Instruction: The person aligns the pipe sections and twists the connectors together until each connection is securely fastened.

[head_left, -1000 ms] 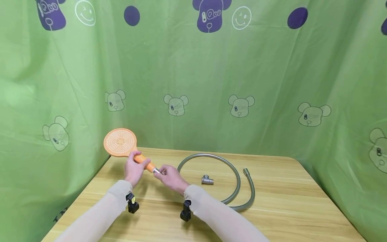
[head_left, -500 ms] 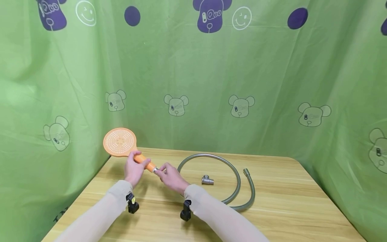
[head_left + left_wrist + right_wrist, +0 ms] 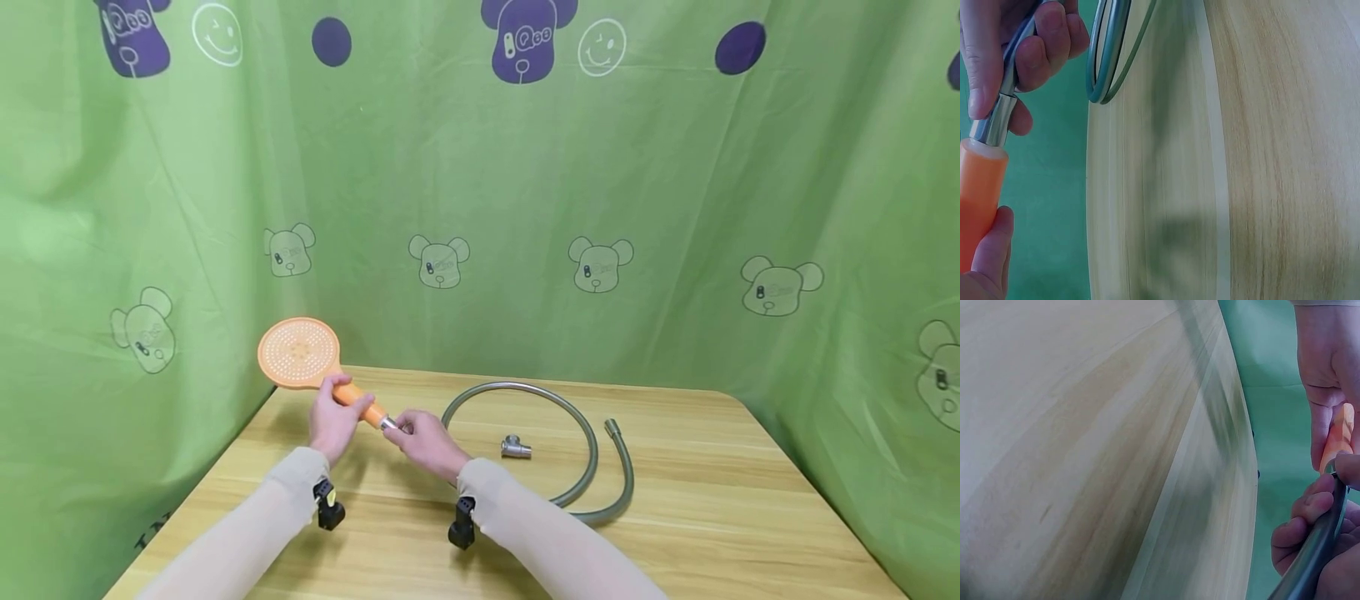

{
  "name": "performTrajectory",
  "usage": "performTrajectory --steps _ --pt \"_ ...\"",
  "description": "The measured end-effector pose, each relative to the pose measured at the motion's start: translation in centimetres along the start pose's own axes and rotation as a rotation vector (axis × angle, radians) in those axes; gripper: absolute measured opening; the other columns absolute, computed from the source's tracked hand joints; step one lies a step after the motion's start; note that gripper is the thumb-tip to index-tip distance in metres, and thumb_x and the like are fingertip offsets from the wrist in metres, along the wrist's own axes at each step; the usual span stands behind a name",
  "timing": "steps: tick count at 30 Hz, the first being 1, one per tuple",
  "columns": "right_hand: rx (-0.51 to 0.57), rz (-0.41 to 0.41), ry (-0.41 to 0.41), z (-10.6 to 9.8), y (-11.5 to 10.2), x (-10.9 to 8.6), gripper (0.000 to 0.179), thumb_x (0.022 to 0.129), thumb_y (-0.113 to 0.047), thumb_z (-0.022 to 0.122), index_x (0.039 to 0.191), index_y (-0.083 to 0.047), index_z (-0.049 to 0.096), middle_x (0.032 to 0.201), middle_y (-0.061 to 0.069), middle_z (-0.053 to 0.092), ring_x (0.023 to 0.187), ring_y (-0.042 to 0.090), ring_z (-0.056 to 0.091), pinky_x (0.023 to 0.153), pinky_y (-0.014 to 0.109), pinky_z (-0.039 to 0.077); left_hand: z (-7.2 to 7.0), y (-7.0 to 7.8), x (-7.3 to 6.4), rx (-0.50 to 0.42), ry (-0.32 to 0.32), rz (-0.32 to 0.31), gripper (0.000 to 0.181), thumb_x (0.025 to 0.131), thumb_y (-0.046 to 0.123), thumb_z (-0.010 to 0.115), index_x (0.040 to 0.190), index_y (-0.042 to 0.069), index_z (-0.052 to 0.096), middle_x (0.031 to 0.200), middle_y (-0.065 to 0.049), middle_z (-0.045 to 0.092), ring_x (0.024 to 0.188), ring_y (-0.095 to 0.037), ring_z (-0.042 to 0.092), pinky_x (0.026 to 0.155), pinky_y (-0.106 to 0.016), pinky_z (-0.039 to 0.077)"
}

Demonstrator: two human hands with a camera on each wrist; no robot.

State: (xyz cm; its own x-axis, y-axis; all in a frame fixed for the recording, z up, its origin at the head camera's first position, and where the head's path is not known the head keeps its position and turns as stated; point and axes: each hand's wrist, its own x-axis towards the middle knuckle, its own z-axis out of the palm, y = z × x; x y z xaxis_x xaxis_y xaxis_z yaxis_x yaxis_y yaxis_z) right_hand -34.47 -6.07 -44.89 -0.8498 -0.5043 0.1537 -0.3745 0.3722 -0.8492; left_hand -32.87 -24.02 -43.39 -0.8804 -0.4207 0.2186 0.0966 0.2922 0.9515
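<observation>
the shower head [image 3: 298, 353] is held up over the far left of the worktop [image 3: 720, 483], its round spray face turned towards the person. the left hand [image 3: 334, 421] has its grip curled round the orange handle [image 3: 349, 394], thumb on one side and fingers on the other. the right hand [image 3: 427, 442] works at the handle's lower end, its grip pinching the metal connector [image 3: 994, 122] between thumb and fingertip, with the other fingers bent about the hose [image 3: 517, 386] just behind it.

the step in hand looks to be work on that joint, hose connector against handle end. a pale ring shows between metal and orange in the left wrist view, but whether it is bare thread or a washer, and so how far the joint is screwed home, is hard to say.

the next move seems to call for the left hand to hold the handle firm while the right turns the connector in line with it, letting the hose roll freely so it does not twist.

the hose loops on the worktop round a small metal tee fitting [image 3: 514, 447]; its far end [image 3: 611, 427] lies loose to the right.
</observation>
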Motion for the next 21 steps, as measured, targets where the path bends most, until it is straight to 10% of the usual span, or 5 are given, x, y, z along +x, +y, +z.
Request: performTrajectory --steps 21 --pt "0.029 -0.019 0.014 -0.11 0.01 -0.33 0.026 0.096 -0.033 0.068 0.103 -0.011 0.055 0.075 0.0 0.057 0.059 0.011 0.048 0.049 0.024 0.04 0.17 -0.01 -0.02 -0.048 0.009 -0.006 0.051 0.087 0.009 0.077 0.131 0.006 0.05 0.124 -0.02 0.056 0.096 -0.024 0.062 0.071 -0.019 0.057"
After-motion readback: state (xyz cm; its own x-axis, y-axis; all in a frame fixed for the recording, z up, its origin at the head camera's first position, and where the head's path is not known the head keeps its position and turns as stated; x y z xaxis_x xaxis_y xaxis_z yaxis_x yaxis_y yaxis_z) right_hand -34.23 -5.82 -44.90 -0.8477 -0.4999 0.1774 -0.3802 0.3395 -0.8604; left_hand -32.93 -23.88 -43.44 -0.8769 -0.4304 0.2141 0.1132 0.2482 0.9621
